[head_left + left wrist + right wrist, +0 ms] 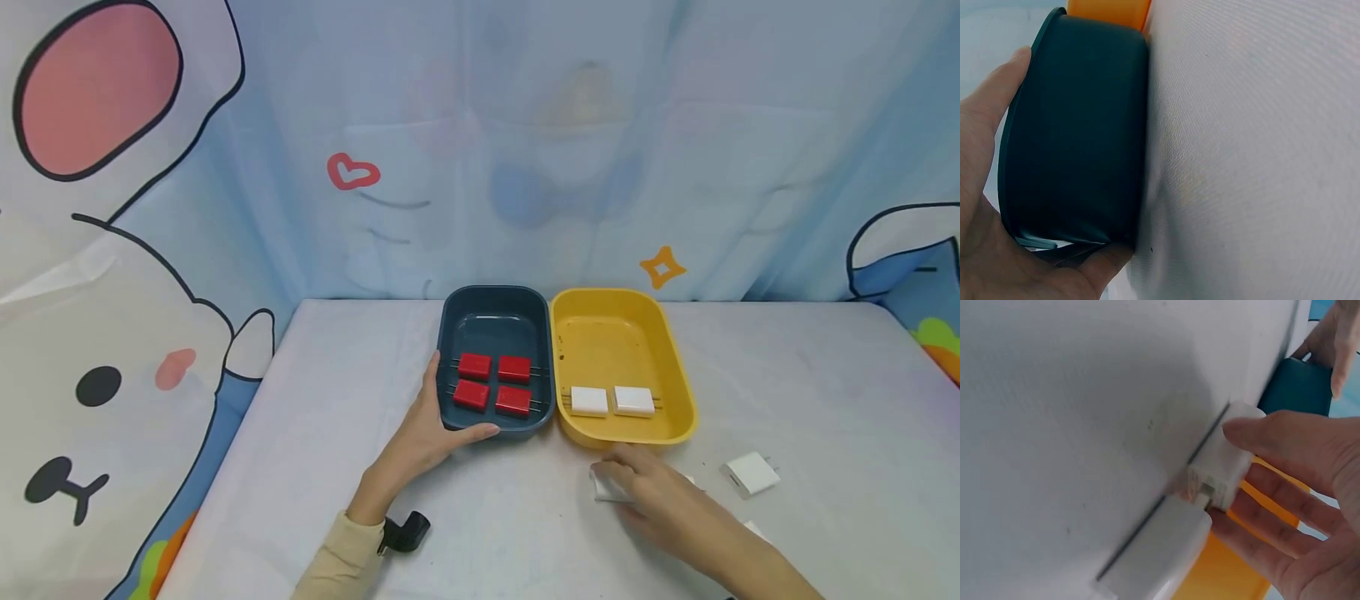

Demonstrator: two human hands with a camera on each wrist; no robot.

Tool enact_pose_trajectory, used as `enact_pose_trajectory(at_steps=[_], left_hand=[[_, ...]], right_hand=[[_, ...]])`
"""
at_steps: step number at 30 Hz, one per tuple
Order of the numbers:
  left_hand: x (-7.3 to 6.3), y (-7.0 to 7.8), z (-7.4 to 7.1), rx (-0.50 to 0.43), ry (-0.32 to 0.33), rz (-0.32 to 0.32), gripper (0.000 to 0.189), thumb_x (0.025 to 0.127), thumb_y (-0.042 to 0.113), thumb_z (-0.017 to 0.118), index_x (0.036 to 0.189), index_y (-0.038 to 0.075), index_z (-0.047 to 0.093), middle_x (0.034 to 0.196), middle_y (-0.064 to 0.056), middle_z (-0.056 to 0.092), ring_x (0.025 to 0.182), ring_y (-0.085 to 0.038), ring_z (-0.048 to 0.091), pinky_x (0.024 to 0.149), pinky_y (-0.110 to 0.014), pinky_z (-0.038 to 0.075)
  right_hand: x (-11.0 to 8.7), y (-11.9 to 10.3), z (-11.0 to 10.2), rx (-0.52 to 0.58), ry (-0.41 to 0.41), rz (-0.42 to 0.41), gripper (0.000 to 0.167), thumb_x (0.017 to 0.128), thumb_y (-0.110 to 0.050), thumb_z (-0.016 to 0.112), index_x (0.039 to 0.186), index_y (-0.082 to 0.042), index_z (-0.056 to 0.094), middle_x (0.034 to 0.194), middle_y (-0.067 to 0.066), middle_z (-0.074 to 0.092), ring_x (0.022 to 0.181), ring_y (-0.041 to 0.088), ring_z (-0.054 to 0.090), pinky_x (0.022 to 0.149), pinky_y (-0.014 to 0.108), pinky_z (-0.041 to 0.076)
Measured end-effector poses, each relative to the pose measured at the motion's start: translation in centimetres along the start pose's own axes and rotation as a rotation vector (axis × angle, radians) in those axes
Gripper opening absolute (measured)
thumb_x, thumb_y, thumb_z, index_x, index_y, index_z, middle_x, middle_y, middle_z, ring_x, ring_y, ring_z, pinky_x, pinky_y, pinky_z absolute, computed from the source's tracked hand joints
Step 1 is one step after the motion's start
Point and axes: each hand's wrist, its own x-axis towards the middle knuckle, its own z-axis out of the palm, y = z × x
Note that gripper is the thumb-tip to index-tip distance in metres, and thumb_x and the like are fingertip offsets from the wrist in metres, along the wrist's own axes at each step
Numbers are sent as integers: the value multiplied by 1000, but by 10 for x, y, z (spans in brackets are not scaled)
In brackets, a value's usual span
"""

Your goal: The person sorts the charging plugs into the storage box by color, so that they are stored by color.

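My left hand (420, 429) holds the near-left corner of a dark blue tray (491, 327), its thumb along the front and fingers along the left side. Inside lie several red charger plugs (474, 366) with metal prongs. Beside it a yellow tray (603, 342) contains two white charger plugs (588, 401). In front of the yellow tray, my right hand (652, 496) pinches a white charger plug (1225, 447) between thumb and fingers, low by the tabletop. Another white charger plug (1159, 550) lies end to end with it, close to the fingertips.
A loose white charger (752, 474) lies right of my right hand, and a further white piece (754, 528) is mostly hidden behind that forearm. A black wrist-worn device (407, 532) sits at my left cuff. Behind the white-covered table (360, 358) hangs a printed curtain (465, 167).
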Motion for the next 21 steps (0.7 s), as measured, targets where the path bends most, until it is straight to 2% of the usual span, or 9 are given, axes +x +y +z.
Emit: enact_pose_trajectory(at_steps=[7, 16, 19, 21], left_hand=[[0, 0, -1, 1, 4, -8, 134, 78, 55, 89, 169, 23, -4, 174, -7, 16, 157, -32, 21, 121, -63, 29], [0, -1, 0, -1, 5, 3, 132, 79, 53, 89, 169, 22, -3, 174, -8, 16, 157, -33, 21, 121, -64, 29], [0, -1, 0, -2, 4, 5, 132, 79, 53, 89, 169, 22, -3, 174, -8, 15, 157, -33, 21, 121, -64, 28], [0, 0, 0, -6, 5, 4, 131, 80, 52, 89, 169, 22, -2, 174, -8, 15, 158, -33, 21, 121, -64, 28]], right_hand=[[5, -5, 5, -29, 42, -6, 46, 75, 2, 92, 118, -5, 76, 114, 2, 67, 98, 17, 63, 91, 40, 60], [3, -3, 14, -46, 171, -101, 41, 74, 6, 90, 112, 0, 75, 107, 4, 67, 93, 18, 62, 83, 39, 60], [1, -2, 15, -28, 174, -131, 39, 74, 6, 90, 110, -2, 76, 104, 1, 66, 90, 17, 60, 80, 36, 60], [-1, -3, 15, -2, 134, -141, 40, 73, 5, 91, 109, -5, 76, 103, -1, 64, 88, 16, 59, 78, 35, 60]])
